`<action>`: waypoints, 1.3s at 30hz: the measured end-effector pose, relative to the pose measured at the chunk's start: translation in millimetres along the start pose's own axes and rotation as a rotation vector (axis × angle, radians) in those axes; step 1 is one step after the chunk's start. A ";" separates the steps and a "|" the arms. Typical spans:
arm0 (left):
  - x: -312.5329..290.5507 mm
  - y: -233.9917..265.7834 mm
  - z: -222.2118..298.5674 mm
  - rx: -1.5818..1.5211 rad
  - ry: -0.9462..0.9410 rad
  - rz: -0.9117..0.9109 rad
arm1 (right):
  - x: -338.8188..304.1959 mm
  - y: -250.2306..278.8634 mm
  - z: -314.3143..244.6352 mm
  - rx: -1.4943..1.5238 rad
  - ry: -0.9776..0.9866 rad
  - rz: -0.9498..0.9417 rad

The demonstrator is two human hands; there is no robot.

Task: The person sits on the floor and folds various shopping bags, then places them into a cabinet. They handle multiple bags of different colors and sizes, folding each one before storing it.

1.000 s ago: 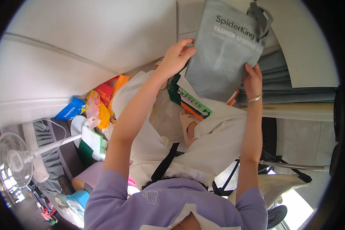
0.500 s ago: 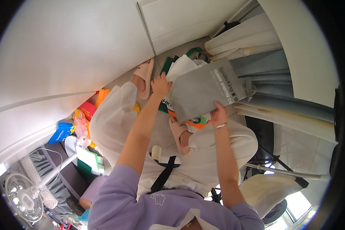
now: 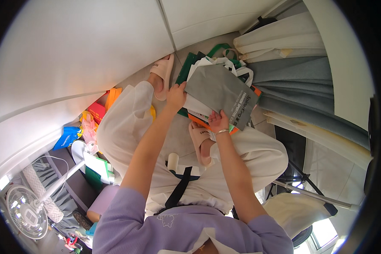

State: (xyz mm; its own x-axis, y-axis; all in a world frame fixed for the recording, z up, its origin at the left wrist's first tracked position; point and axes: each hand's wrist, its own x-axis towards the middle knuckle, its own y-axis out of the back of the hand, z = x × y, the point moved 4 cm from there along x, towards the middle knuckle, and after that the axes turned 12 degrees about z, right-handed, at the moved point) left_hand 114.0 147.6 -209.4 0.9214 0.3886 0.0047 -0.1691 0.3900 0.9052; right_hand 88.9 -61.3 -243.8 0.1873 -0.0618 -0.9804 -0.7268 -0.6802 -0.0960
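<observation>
A flat grey shopping bag (image 3: 218, 86) with printed lettering along one side lies slanted on top of a stack of bags on the floor between my feet. My left hand (image 3: 176, 97) pinches at its left edge. At its near edge rests my right hand (image 3: 218, 122), fingers apart and touching the grey surface. Below it, parts of a white bag (image 3: 197, 105), a green bag (image 3: 184, 72) and orange edges stick out. Green handles (image 3: 219, 49) loop out at the far end of the stack.
Grey and cream curtains (image 3: 292, 76) hang close on the right, and a white cabinet front (image 3: 89, 51) stands on the left. Pink slippers (image 3: 164, 70) are on my feet. Coloured bags (image 3: 89, 131) lie beside my left leg; a white fan (image 3: 27, 211) stands lower left.
The grey bag has come down and turned onto the stack. My right hand has moved left and its fingers have loosened. My left hand has shifted only slightly.
</observation>
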 end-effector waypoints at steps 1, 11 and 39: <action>-4.6 1.1 -1.6 -0.081 0.019 0.006 | 0.8 2.2 0.5 -0.026 0.002 -0.006; -28.9 19.7 18.7 0.205 -0.398 -0.002 | -0.9 21.5 1.8 -0.299 -0.077 0.211; -8.4 -10.5 13.4 -0.238 0.016 -0.140 | 20.4 48.0 -26.7 -0.036 0.039 0.283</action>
State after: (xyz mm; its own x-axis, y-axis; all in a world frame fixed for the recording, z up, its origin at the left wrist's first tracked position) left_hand 112.7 129.0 -213.2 0.9363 0.3296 -0.1216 -0.1199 0.6251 0.7713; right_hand 75.5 -114.7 -263.8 0.0059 -0.2801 -0.9599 -0.7299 -0.6574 0.1873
